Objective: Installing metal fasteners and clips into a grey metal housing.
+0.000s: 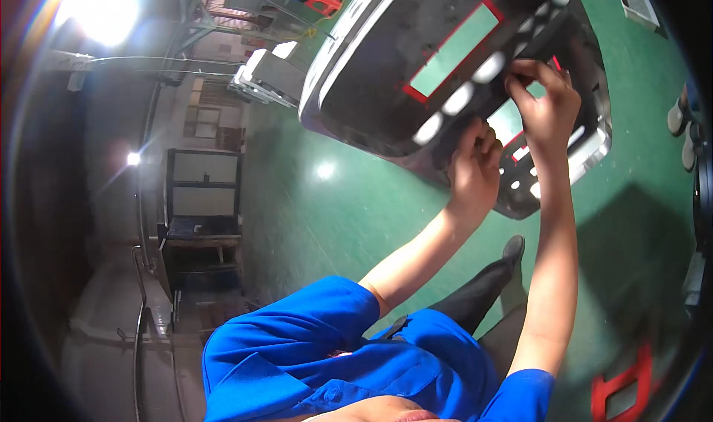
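Observation:
A large glossy black moulded panel [371,88] with a pale rim stands tilted in front of me. Red edging lines its long rectangular cutout [457,51], through which green floor shows. My left hand [475,166] has its fingers curled against the panel's dark middle, beside a second red-edged opening [506,121]. Farther right and higher, my right hand [546,99] bends over that opening with thumb and fingertips drawn together. Whatever either hand pinches is too small or too dark to make out. Bright light reflections lie across the panel between the cutouts.
Green floor [334,221] surrounds the panel. A red frame-like object [624,388] is at the lower right, and a red stool [324,0] stands beyond the panel. A dark shelf rack [204,192] is on the left. Another person's shoes [676,118] show at the right edge.

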Motion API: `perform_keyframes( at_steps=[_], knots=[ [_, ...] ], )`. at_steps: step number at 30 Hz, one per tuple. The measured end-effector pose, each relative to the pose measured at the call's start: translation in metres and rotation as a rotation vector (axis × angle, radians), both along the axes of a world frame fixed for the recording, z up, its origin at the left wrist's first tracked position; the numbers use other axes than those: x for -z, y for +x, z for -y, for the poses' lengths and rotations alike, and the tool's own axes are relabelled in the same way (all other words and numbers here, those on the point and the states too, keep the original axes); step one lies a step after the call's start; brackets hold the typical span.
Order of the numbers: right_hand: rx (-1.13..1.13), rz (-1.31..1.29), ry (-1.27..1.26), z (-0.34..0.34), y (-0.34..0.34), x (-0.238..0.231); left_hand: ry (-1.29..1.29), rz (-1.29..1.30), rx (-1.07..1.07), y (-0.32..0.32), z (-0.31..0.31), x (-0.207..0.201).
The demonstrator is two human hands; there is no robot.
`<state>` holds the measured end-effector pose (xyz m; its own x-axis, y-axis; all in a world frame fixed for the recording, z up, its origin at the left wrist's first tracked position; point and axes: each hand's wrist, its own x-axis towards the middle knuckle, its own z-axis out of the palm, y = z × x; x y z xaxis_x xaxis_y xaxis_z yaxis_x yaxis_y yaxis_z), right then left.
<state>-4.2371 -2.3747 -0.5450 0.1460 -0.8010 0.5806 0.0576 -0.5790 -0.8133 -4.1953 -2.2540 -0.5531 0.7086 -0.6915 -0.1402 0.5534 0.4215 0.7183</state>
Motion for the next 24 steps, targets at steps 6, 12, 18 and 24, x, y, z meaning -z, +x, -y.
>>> perform_keyframes(
  at_steps=[6,12,18,24],
  knots=[
    [-0.228,-0.021,0.329,-0.013,-0.007,-0.013,-0.023,0.006,0.011,0.000,-0.017,-0.002],
    [-0.032,0.049,0.003,-0.026,-0.003,-0.004,-0.022,0.002,-0.014,-0.006,-0.020,0.001],
    [0.206,-0.106,-0.221,-0.035,0.001,-0.001,0.003,0.033,-0.007,-0.010,-0.022,0.000],
    [0.118,-0.090,-0.123,-0.052,-0.033,-0.006,0.059,0.047,-0.026,-0.006,-0.020,0.007]
  ],
)
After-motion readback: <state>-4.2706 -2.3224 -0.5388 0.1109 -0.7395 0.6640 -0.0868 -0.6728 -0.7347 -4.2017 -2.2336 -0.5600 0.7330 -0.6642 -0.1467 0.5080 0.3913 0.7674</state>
